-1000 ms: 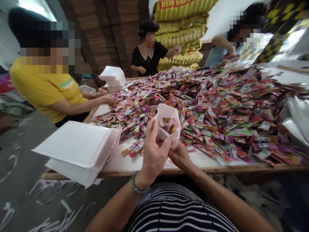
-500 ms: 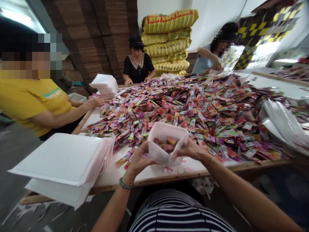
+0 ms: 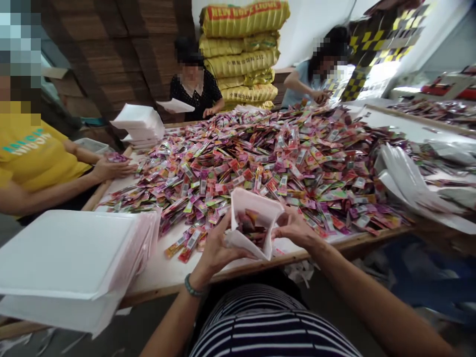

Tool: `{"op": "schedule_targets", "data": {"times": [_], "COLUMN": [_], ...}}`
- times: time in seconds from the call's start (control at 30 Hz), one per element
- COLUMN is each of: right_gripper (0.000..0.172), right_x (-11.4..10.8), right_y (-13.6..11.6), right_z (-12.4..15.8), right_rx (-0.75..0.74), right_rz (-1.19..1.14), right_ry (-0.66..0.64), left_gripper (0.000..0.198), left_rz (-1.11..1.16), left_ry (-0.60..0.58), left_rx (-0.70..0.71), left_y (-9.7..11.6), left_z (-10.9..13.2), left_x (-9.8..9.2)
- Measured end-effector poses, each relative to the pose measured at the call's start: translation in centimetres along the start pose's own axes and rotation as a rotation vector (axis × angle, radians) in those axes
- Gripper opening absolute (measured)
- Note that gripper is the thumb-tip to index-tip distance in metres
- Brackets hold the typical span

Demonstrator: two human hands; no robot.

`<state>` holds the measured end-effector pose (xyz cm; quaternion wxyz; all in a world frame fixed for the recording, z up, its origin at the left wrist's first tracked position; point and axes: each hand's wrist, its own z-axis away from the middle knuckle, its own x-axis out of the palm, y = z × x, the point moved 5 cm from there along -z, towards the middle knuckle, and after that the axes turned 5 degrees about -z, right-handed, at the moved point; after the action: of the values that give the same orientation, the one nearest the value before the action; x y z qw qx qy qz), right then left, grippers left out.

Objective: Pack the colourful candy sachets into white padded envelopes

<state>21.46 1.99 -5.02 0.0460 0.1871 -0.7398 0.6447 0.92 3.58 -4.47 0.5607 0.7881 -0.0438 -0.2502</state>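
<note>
White bag (image 3: 257,202), packets (image 3: 251,229) inside: my left hand (image 3: 216,249) and right hand (image 3: 298,228), half-curled, grip opposite sides. Judged step: holding it open; next move needs steady grip.

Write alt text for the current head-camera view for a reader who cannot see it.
A person's left hand and right hand hold an open white pouch containing small colourful packets. Behind it, a wide heap of glossy, multicoloured packets covers much of a white, wooden-edged table, with stacked flat white pouches at left. Three other people are nearby.
</note>
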Motion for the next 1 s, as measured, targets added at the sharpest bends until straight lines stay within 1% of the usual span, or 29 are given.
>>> {"op": "schedule_targets", "data": {"times": [0.07, 0.1, 0.13, 0.17, 0.23, 0.27, 0.3, 0.33, 0.4, 0.47, 0.5, 0.57, 0.63, 0.7, 0.77, 0.83, 0.87, 0.9, 0.93, 0.97, 1.0], "right_gripper": [0.083, 0.080, 0.073, 0.061, 0.035, 0.029, 0.028, 0.029, 0.030, 0.033, 0.035, 0.042, 0.049, 0.052, 0.049, 0.041, 0.036, 0.031, 0.028, 0.028, 0.027], "right_x": [0.0, 0.0, 0.1, 0.1, -0.1, -0.2, -0.4, -0.6, -0.8, -1.0, -1.3, -2.1, -3.5, -4.9, -5.9, -5.7, -5.0, -3.8, -2.5, -1.1, 0.2], "right_y": [0.2, 0.1, -0.2, -0.4, -1.0, -1.3, -1.7, -2.2, -2.9, -3.1, -2.8, -1.1, 1.4, 4.0, 5.1, 4.4, 3.6, 2.8, 2.3, 2.0, 2.0], "right_z": [0.3, 0.4, 0.4, 0.3, 0.3, 0.3, 0.5, 0.7, 1.2, 1.7, 1.8, 1.9, 1.9, 2.0, 2.2, 2.4, 2.2, 1.8, 1.1, 0.2, -0.7], "right_rx": [-0.025, -0.026, -0.023, -0.024, -0.043, -0.065, -0.098, -0.138, -0.205, -0.216, -0.191, -0.113, -0.033, 0.019, -0.004, -0.154, -0.258, -0.361, -0.443, -0.490, -0.507], "right_rz": [0.008, 0.031, 0.068, 0.111, 0.194, 0.221, 0.239, 0.248, 0.251, 0.256, 0.275, 0.358, 0.479, 0.607, 0.789, 1.023, 1.134, 1.225, 1.295, 1.348, 1.386], "right_ry": [0.000, -0.009, -0.010, 0.009, 0.105, 0.177, 0.261, 0.343, 0.451, 0.510, 0.525, 0.574, 0.629, 0.669, 0.744, 0.809, 0.791, 0.713, 0.580, 0.420, 0.264], "left_gripper": [0.088, 0.087, 0.083, 0.074, 0.048, 0.036, 0.030, 0.028, 0.028, 0.029, 0.031, 0.036, 0.043, 0.050, 0.052, 0.052, 0.052, 0.053, 0.054, 0.054, 0.053], "left_rz": [-0.029, -0.052, -0.075, -0.094, -0.111, -0.111, -0.103, -0.084, -0.009, 0.124, 0.211, 0.402, 0.579, 0.698, 0.743, 0.737, 0.733, 0.732, 0.734, 0.730, 0.720], "left_ry": [-0.024, -0.031, -0.032, -0.028, 0.016, 0.062, 0.118, 0.170, 0.235, 0.234, 0.223, 0.207, 0.221, 0.255, 0.268, 0.263, 0.258, 0.244, 0.226, 0.204, 0.178], "left_rx": [0.051, 0.083, 0.110, 0.129, 0.123, 0.097, 0.064, 0.027, -0.038, -0.097, -0.138, -0.259, -0.405, -0.543, -0.635, -0.644, -0.622, -0.590, -0.552, -0.514, -0.477], "left_y": [0.2, 0.4, 0.7, 1.0, 1.1, 1.1, 1.0, 1.0, 1.1, 1.1, 0.8, -0.8, -3.4, -6.3, -8.5, -9.2, -9.2, -8.8, -8.4, -7.9, -7.4], "left_z": [-0.1, -0.2, -0.3, -0.5, -0.8, -0.9, -0.9, -1.0, -1.0, -1.3, -1.5, -2.0, -2.3, -2.2, -2.1, -1.9, -1.9, -1.9, -2.0, -2.1, -2.2], "left_x": [0.4, 0.4, 0.4, 0.4, 0.3, 0.1, -0.1, -0.3, -0.6, -0.2, 0.3, 1.7, 3.6, 5.4, 6.6, 7.0, 7.0, 7.0, 6.9, 6.8, 6.8]}}
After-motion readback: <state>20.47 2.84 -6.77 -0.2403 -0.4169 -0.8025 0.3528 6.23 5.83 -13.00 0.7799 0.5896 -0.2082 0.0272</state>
